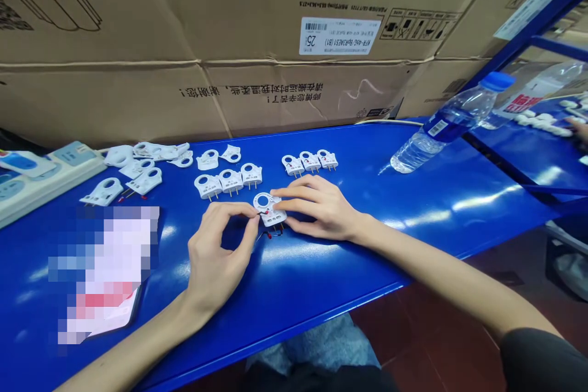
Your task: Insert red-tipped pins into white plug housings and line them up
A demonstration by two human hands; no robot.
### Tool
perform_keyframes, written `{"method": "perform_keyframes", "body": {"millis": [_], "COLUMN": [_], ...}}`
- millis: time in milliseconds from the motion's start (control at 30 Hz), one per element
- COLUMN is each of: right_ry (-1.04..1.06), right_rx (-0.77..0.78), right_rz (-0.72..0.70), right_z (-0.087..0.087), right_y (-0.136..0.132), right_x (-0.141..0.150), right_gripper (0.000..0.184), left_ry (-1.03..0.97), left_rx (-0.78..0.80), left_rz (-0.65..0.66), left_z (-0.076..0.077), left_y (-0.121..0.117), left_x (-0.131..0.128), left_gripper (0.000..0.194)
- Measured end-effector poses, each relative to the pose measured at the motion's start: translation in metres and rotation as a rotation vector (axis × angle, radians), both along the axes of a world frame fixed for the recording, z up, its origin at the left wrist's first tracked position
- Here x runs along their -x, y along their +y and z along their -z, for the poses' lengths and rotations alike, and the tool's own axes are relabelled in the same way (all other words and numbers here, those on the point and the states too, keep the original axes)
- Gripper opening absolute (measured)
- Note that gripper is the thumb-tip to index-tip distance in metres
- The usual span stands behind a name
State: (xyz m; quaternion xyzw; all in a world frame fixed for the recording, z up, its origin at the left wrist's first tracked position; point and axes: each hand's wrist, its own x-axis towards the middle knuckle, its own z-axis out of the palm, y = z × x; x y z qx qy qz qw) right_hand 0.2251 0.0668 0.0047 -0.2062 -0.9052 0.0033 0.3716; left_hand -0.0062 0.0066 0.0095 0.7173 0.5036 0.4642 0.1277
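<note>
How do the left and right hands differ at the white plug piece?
The left hand is at the left side of the white plug piece; the right hand at its right. The left hand's thumb and index tips are close together; the right hand's fingers are spread. Both are bare.

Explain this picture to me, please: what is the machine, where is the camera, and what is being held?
There is no machine, just a person's two bare hands. The camera sits on their head, looking forward and down. The right hand steadies a white ring-topped piece with metal prongs. The left hand brings thumb and forefinger together at its edge; whether they grip something is too small to tell. On the blue table lie similar white pieces, some in rows, and a partly pixelated flat object. A bottle stands to the right.
</note>
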Motion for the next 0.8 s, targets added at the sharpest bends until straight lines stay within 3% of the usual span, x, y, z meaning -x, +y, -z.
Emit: {"method": "perform_keyframes", "body": {"millis": [433, 800], "right_ry": [0.001, -0.020], "right_rx": [0.026, 0.072], "right_rz": [-0.023, -0.003], "right_z": [-0.0018, -0.0025], "right_y": [-0.0024, -0.0025], "right_x": [0.0001, -0.0023], "right_gripper": [0.024, 0.012], "left_ry": [0.065, 0.102], "left_rx": [-0.024, 0.034], "left_rz": [0.015, 0.036], "left_z": [-0.0027, -0.0027], "left_y": [-0.0007, -0.0004], "left_x": [0.0007, -0.0002], "left_gripper": [0.005, 0.012]}}
